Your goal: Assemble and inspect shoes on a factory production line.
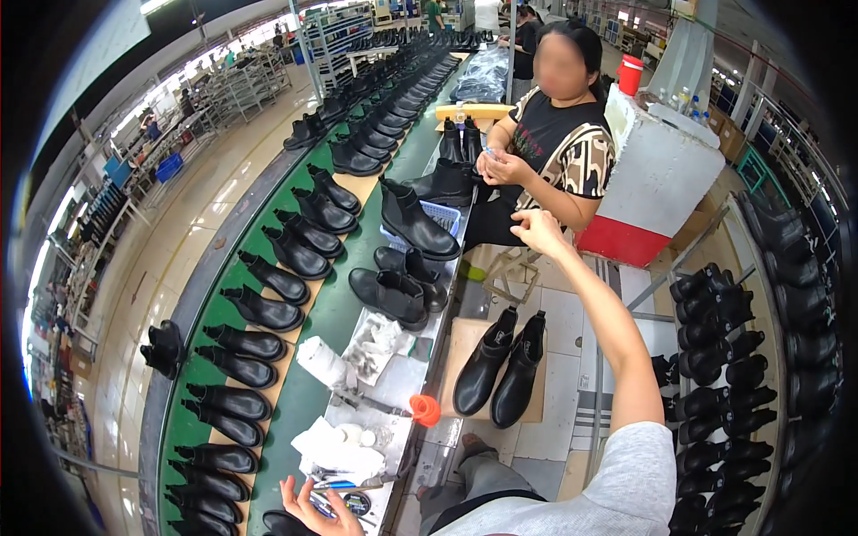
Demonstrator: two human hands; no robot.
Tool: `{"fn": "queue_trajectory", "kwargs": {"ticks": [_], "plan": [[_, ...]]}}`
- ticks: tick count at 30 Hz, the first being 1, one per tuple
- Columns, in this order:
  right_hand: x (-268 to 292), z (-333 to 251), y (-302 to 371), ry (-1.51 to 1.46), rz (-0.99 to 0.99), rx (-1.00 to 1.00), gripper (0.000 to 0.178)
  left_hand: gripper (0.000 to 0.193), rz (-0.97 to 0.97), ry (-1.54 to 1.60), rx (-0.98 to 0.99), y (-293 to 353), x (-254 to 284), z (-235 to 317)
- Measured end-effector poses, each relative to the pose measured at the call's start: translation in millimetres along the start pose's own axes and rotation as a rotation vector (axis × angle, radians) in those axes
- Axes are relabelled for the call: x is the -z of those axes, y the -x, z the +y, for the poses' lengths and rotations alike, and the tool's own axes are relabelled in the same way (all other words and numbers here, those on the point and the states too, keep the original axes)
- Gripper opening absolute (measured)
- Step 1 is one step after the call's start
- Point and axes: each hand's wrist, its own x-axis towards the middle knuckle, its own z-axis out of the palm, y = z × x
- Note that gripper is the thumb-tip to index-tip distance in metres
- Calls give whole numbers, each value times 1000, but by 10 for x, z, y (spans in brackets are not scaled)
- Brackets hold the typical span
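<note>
the conveyor belt [344, 295] runs lengthwise away from the person, carrying two rows of black boots. beside it the bench [407, 375] holds white rags [357, 353] and an orange-capped bottle [425, 410]. a pair of black boots [500, 366] stands on a board [465, 332] on the floor, toes toward the person, between both arms and nearer the right. a blue basket [444, 214] sits under another boot; its contents cannot be told. the right hand [539, 232] is extended forward, fingers loosely curled, empty, near a seated co-worker's arm. the left hand [308, 511] lies open, palm up, over small tools at the bench's near end.
</note>
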Motion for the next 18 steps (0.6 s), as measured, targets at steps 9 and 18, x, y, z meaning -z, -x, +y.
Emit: {"fn": "queue_trajectory", "kwargs": {"ticks": [9, 18], "plan": [[-518, 294, -958, 74, 210, 78, 56, 28, -101, -44, -12, -224, -345, 180], [-724, 428, -1741, 204, 173, 176, 56, 30, -155, 52, 90, -192, -565, 52]]}}
